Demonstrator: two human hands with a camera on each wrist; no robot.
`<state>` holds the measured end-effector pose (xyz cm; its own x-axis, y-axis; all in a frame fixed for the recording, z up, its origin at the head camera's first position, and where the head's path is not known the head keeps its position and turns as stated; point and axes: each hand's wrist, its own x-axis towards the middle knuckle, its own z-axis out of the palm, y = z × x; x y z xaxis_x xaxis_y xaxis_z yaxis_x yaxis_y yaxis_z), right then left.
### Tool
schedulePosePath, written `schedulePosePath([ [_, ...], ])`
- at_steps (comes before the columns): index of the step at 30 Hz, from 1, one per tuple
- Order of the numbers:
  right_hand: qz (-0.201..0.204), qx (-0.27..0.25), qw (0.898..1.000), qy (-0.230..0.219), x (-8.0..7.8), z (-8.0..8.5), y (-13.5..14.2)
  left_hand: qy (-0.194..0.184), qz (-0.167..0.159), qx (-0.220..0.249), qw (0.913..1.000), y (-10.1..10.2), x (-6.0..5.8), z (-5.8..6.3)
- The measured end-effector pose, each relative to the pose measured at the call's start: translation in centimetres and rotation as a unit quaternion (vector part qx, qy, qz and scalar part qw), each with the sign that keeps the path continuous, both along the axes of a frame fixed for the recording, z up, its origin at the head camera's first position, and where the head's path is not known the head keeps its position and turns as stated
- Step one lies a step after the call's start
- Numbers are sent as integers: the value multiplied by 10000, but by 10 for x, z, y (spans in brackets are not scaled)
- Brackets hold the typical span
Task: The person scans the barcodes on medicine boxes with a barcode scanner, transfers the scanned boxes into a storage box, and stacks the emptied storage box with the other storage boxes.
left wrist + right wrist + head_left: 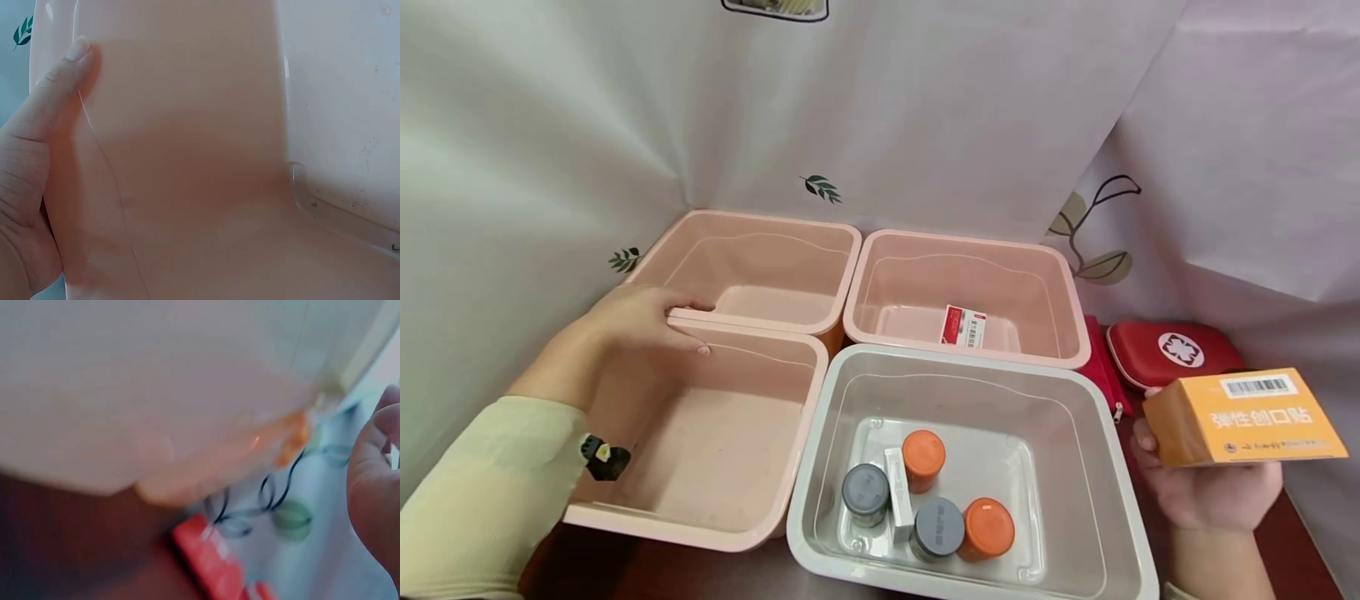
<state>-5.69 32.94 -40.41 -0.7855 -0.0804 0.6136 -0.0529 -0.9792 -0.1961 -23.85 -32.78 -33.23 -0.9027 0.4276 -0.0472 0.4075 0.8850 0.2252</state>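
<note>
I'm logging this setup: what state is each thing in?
Front pink bin: lidless, gripped by left hand
Orange box: held in right hand
Back pink bins: lidless
Grey bin: lidless
Orange-topped jars: upright, capped
Grey-topped jars: upright, capped
Red-and-white box: inside right back bin
White box: inside grey bin
Red case: closed

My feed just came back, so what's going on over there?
A person's right hand holds an orange cardboard box to the right of a grey plastic bin. The left hand grips the rim of the nearest pink plastic bin. The grey bin holds two round orange-lidded containers, two grey-lidded containers and a slim white box.
</note>
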Motion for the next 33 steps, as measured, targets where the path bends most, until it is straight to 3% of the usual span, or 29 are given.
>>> schedulePosePath([
  [7,619,-561,9921,-932,8,-54,39,17,-13,-75,10000,0,-1,1],
  [15,1014,-480,9848,-1329,9,-86,57,-34,-14,-38,10000,-2,-2,-1],
  [25,595,-498,9763,-2020,4,-105,70,133,-71,-18,9999,-3,-2,-4],
  [33,392,-375,9801,-1907,-1,-91,68,74,-48,-130,9999,-2,-3,-4],
])
